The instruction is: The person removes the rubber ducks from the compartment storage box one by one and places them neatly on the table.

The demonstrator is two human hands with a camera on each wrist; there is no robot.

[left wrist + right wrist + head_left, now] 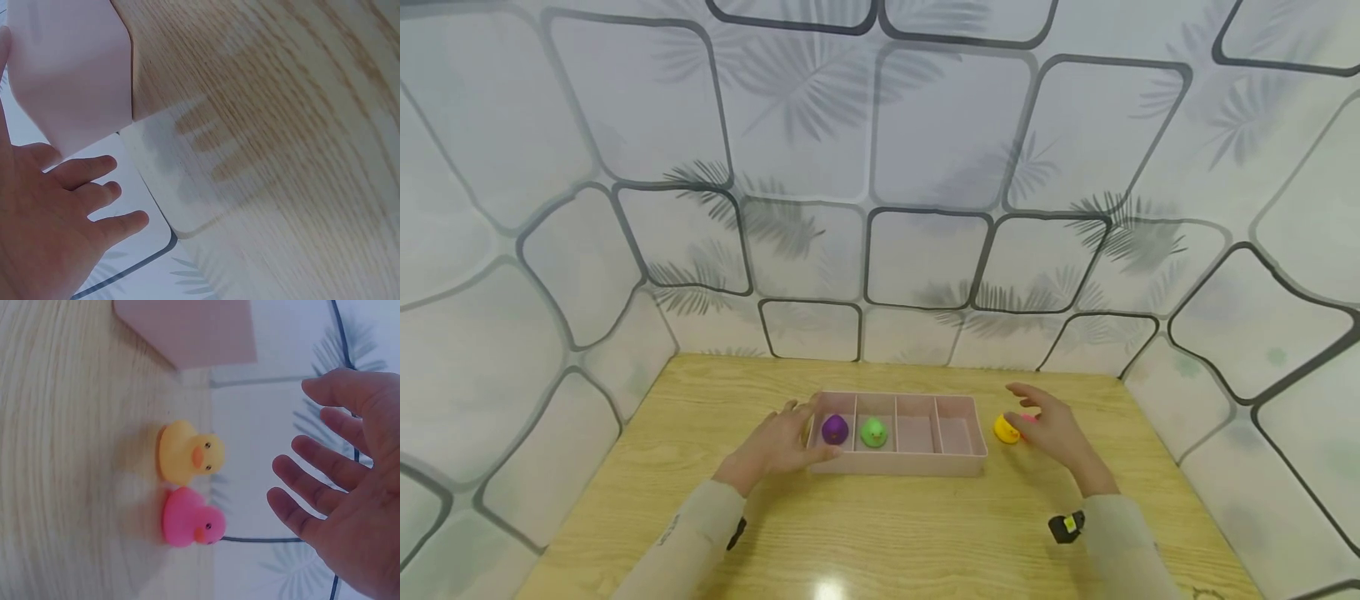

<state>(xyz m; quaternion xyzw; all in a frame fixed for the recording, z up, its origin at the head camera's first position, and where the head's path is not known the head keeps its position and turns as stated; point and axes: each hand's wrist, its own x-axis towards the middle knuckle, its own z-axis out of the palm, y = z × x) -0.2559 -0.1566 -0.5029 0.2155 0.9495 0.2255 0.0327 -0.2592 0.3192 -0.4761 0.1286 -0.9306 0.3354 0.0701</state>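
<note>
A pale pink box point(898, 464) with a row of compartments lies lengthwise across the table. Its leftmost compartment holds a purple toy duck point(835, 430), and a green toy duck point(873, 432) sits in the one beside it. My left hand point(772, 440) holds the box's left end, thumb along the front wall and index finger at the back corner; its other fingers extend loosely. Right of the box, a yellow rubber duck point(178, 453) and a pink rubber duck point(182, 519) stand side by side on the table. Over them hovers my right hand point(1056, 429), fingers spread and holding nothing.
The wooden table point(880, 529) meets a patterned wall covering point(928, 258) just behind the box, with more of it at both sides. A small black device point(1066, 527) shows at my right wrist. The two right-hand compartments of the box show bare floors.
</note>
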